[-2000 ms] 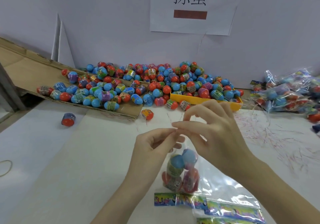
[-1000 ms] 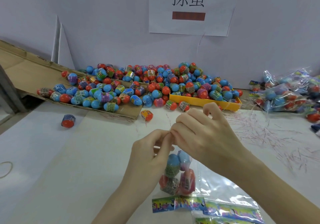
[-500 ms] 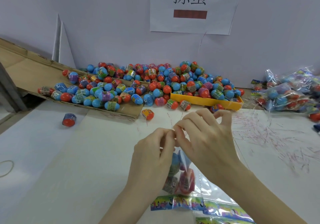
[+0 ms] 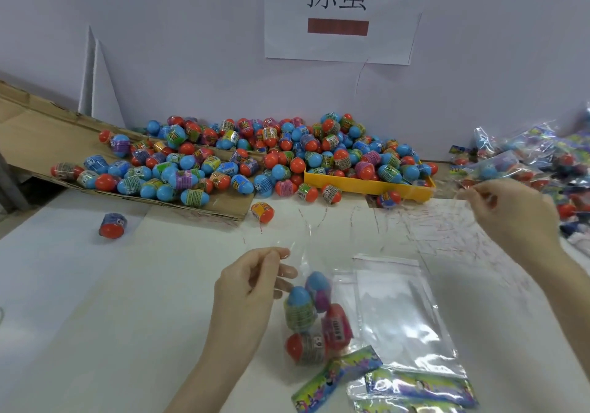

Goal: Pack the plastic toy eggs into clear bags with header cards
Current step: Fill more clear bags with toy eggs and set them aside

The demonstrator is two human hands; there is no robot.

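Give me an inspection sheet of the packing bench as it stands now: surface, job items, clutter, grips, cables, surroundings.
Surface: white table, littered with thin red-edged peel strips.
Job's things: filled bag holding several eggs, header card toward the camera; stack of empty bags beside it; loose egg pile, partly in a yellow tray.
Clutter: stray egg apart from the pile; cardboard sheet under part of the eggs.
Grips: left hand pinches the filled bag's top; right hand pinches a thin strip near the finished packs.
Cables: nothing seen.
Surroundings: wall with a paper sign.
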